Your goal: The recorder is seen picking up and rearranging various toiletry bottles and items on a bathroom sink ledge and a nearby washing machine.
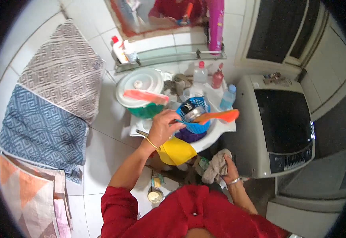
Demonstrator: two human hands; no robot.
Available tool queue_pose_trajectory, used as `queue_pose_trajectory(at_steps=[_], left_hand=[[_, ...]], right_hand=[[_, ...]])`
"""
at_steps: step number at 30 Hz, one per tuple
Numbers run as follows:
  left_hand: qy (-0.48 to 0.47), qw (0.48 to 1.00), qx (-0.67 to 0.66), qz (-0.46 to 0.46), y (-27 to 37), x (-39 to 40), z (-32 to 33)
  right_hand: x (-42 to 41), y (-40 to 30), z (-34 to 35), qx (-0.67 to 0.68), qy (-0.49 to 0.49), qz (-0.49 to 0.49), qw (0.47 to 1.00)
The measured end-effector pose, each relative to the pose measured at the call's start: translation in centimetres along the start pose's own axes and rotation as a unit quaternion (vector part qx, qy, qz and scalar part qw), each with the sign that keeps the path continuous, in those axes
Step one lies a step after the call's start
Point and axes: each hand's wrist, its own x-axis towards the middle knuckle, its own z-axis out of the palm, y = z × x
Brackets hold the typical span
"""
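Note:
My left hand [164,125] pinches the near left rim of a blue perforated plastic basket [199,128], which is raised over a white washbasin [224,127]. Inside the basket sit a black item [188,105] and a round silvery thing [196,113]; an orange, flat-handled object [225,115] sticks out over its right side. Lower down at the right, a crumpled pale cloth [216,166] is gripped in my right hand [231,169]. Purple cloth [191,136] lies below the basket in the basin. A yellow cloth [177,151] hangs at the basin's front edge.
A green tub with a translucent lid [143,78] stands left of the basin, a pink-red item [146,96] over it. Several bottles [228,97] line the basin's back and right. A washing machine [284,119] is at right, a glass shelf [173,56] behind, hanging towels [46,119] at left.

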Motion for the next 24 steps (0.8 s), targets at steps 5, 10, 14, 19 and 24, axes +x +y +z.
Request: queue_pose_trajectory(at_steps=[5,10,14,19,24], left_hand=[[0.016,0.999,0.038,-0.005,1.8,4.2,-4.1],[0.146,0.969,0.195,0.046,1.3,11.4,-9.3],[0.212,0.950,0.226,0.027,-2.8,16.2,-12.4],[0.246,0.930,0.271,0.025,-7.3,19.1,-12.6],[0.244,0.902,0.355,0.009,-11.6,19.8,-12.2]], right_hand=[[0.3,1.1,-2.1,0.014,-0.005,0.013,1.000],[-0.9,1.0,-3.0,0.015,0.048,0.029,0.998],[-1.1,1.2,-4.9,0.055,0.046,0.021,0.997],[-0.9,0.9,-6.1,0.073,0.061,-0.017,0.995],[-2.1,-0.8,-3.1,0.067,0.083,-0.024,0.994]])
